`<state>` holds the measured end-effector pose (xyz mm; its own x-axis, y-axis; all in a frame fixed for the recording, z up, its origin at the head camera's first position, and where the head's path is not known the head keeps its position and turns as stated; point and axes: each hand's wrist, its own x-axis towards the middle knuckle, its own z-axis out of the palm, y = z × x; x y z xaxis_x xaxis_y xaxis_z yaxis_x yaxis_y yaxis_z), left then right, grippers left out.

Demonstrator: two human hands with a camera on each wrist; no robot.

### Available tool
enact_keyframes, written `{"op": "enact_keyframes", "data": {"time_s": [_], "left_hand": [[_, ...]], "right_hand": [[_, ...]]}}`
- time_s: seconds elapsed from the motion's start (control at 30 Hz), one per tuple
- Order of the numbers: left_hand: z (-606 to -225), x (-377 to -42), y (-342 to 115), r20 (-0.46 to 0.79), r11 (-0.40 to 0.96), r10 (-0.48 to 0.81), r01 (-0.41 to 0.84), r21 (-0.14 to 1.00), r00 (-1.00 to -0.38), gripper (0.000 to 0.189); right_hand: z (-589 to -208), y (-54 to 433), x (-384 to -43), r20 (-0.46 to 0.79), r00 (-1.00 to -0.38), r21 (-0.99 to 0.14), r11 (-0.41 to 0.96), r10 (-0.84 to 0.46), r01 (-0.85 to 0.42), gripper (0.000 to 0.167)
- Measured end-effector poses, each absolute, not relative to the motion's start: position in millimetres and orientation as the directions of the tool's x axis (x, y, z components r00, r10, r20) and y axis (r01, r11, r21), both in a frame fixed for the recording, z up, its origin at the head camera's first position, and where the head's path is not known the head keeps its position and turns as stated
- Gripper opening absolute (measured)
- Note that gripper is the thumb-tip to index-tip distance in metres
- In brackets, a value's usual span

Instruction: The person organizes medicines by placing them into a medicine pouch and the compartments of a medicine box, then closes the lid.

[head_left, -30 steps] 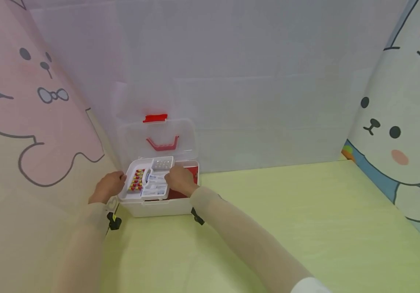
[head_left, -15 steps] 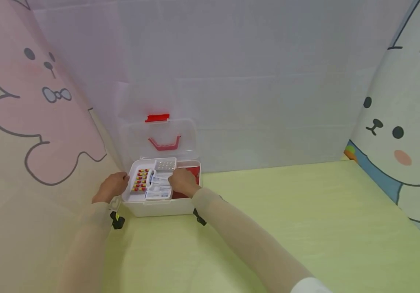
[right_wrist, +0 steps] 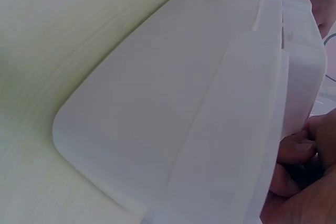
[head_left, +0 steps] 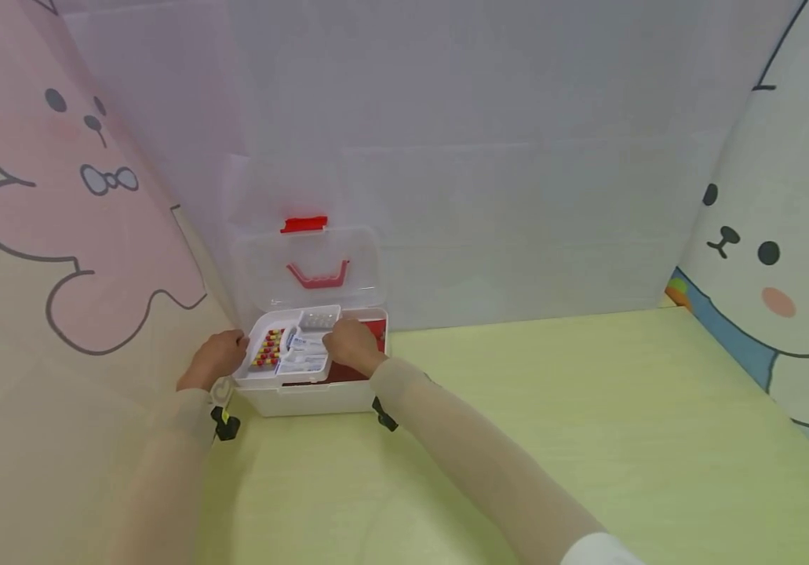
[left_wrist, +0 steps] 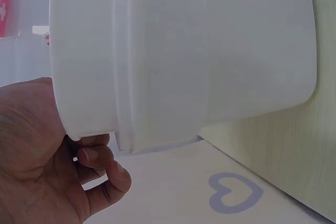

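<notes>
A white plastic medicine box point(head_left: 315, 403) stands on the table with its clear lid point(head_left: 263, 271) raised behind. Over its left part is a white tray point(head_left: 259, 376), its front edge slightly above the box rim. In the tray lie red-and-yellow capsules point(head_left: 267, 348), white packets with blue print point(head_left: 308, 344) and a blister pack point(head_left: 318, 321). My left hand point(head_left: 213, 359) grips the tray's left edge; in the left wrist view its fingers point(left_wrist: 100, 156) curl beneath the tray. My right hand point(head_left: 353, 345) grips the tray's right edge, with fingers point(right_wrist: 296, 150) bent in the right wrist view.
Red contents point(head_left: 376, 329) show inside the box at the right of the tray. A red handle point(head_left: 319, 279) and a red latch point(head_left: 304, 224) are on the lid. The pale wall sheet point(head_left: 517, 196) rises close behind, and a bear-printed sheet point(head_left: 114, 259) borders the left.
The tray has risen and tilted slightly, and a dark gap shows under its front edge. Both hands keep their grip on its sides. The camera view has shifted a little.
</notes>
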<state>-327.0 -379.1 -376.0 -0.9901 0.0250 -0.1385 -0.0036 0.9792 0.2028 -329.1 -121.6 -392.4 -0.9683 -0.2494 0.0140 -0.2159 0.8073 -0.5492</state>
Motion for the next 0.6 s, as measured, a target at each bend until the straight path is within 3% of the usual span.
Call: {"op": "enact_keyframes", "data": {"time_s": [0.37, 0.6], "left_hand": [[-371.0, -325.3, -378.1, -0.086, 0.977, 0.002, -0.016, 0.213, -0.996, 0.039], [-375.1, -326.5, -379.3, -0.098, 0.975, -0.027, -0.048, 0.218, -0.995, 0.040]], "right_hand": [[-396.1, -125.0, -333.5, 0.023, -0.974, -0.619, 0.762, -0.226, -0.191, 0.025], [-394.2, -125.0, -331.7, 0.023, -0.970, -0.574, 0.792, -0.240, -0.209, 0.025]]}}
